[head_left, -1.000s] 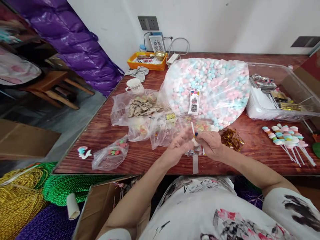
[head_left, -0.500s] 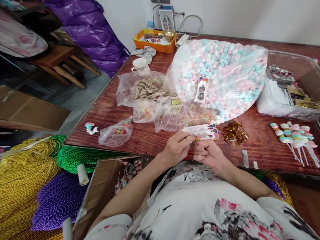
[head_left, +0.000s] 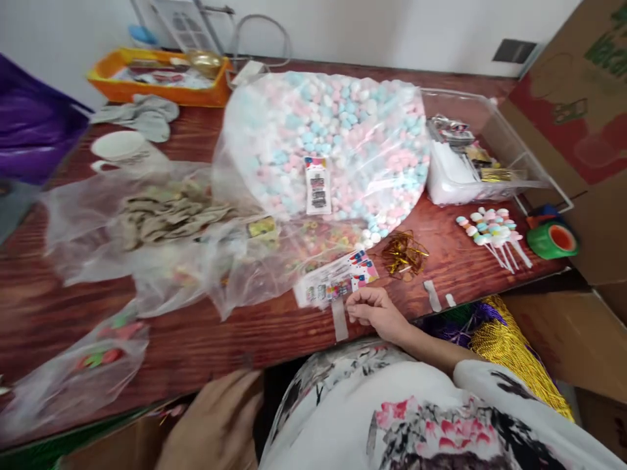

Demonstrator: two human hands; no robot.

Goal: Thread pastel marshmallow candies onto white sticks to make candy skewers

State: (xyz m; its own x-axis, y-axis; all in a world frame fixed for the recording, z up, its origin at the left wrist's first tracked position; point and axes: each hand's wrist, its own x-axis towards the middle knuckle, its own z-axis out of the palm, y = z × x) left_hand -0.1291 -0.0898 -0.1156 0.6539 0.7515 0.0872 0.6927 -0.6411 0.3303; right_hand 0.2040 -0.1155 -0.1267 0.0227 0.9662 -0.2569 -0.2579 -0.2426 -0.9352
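Observation:
My right hand [head_left: 375, 313] rests at the table's front edge with its fingers curled; whether anything small is between them is hidden. Just beyond it lie printed cards [head_left: 337, 281], and a whitish strip [head_left: 339, 320] lies to its left. Lower down, my left hand [head_left: 215, 421] is smeared by motion over an open cardboard box, below the table edge; its fingertips are unclear. A large clear bag of pink, white and blue candies [head_left: 343, 130] bears a printed card [head_left: 318, 186]. Gold wire ties [head_left: 404, 253] lie right of the cards.
Crumpled plastic bags [head_left: 171, 261] with a beige cloth [head_left: 166, 219] are on the left, near a white cup [head_left: 122, 149] and an orange tray [head_left: 161, 91]. On the right are a clear bin [head_left: 453, 186], candy sticks [head_left: 492, 228] and green tape [head_left: 546, 241].
The view has turned right and come closer to the table. My left hand has left the cards and dropped down to the left, away from my right hand. The whitish strip now shows.

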